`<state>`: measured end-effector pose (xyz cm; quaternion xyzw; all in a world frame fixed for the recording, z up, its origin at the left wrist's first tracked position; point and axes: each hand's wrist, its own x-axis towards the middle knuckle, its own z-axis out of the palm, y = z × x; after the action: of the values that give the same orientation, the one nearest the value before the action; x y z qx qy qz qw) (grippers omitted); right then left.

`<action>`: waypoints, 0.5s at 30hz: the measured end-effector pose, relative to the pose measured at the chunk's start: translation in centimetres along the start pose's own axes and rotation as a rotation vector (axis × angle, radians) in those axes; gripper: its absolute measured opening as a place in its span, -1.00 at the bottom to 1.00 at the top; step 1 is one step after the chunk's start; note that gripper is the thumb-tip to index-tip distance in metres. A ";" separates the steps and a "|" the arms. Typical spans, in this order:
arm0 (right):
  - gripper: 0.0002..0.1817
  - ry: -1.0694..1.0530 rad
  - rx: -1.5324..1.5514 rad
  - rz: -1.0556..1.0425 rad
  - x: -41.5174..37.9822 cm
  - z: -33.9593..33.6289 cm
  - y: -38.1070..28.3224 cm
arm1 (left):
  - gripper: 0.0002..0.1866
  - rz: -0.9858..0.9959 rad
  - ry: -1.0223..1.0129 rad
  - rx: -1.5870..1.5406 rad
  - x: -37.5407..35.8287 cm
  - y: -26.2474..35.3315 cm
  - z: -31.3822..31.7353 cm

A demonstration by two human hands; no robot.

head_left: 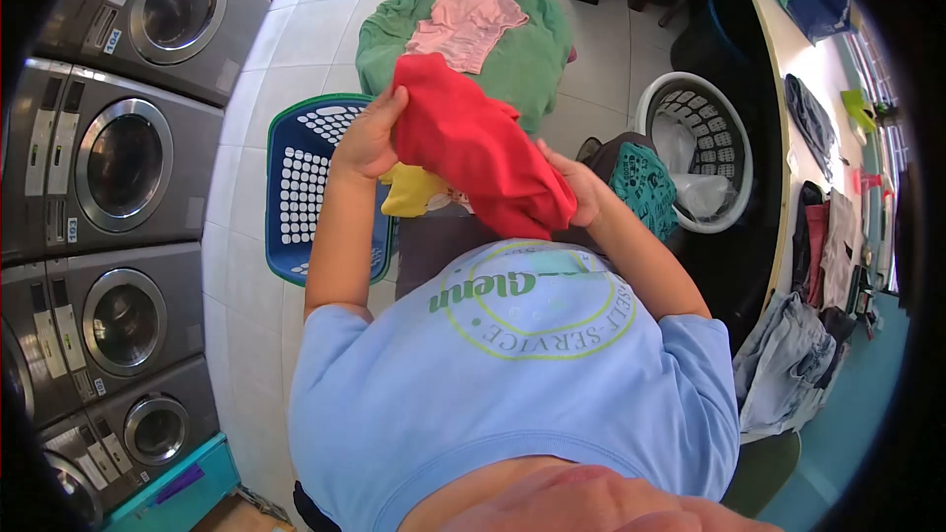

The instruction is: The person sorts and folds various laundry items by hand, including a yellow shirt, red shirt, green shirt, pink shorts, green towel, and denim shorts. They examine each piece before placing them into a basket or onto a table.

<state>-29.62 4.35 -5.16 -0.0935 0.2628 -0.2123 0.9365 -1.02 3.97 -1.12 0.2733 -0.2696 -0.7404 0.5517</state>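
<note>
A red cloth (pixel 473 143) is stretched between my two hands above my lap. My left hand (pixel 371 136) grips its upper left end, thumb on top. At the lower right end my right hand (pixel 576 187) holds the cloth, its fingers partly hidden by it. Beyond the red cloth, a pink garment (pixel 468 20) lies on a green cloth mound (pixel 384 44). A yellow garment (pixel 414 189) lies below the red cloth, by my lap. On the right side of my lap rests a teal printed cloth (pixel 643 187).
A blue basket (pixel 296 254) with a green rim stands on the floor at left. To the right is a white round basket (pixel 744 153) with plastic bags inside. Front-loading machines (pixel 123 153) line the left side. Folded clothes lie along the counter (pixel 778 128) at right.
</note>
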 end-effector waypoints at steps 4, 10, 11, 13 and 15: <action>-0.35 0.282 -0.724 -0.472 -1.2 1.9 -2.5 | -0.56 0.152 -0.071 0.010 -0.8 2.9 1.0; -0.45 0.189 -0.605 -0.690 -4.7 3.1 -7.4 | -0.53 0.151 0.023 0.080 -1.6 6.3 3.8; -0.46 0.101 -0.460 -0.673 -5.3 3.6 -7.9 | -0.52 0.151 -0.001 0.025 -1.6 6.5 4.0; -0.48 0.017 -0.447 -0.710 -6.0 5.6 -8.4 | -0.45 0.244 0.001 0.307 -1.4 5.9 4.2; -0.46 0.082 -0.554 -0.763 -5.3 6.4 -8.8 | -0.34 0.252 0.029 0.628 -0.4 5.3 4.9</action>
<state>-33.35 -0.72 5.20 -0.4215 0.2931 -0.4667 0.7201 -0.86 3.50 6.10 0.4047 -0.5083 -0.5434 0.5317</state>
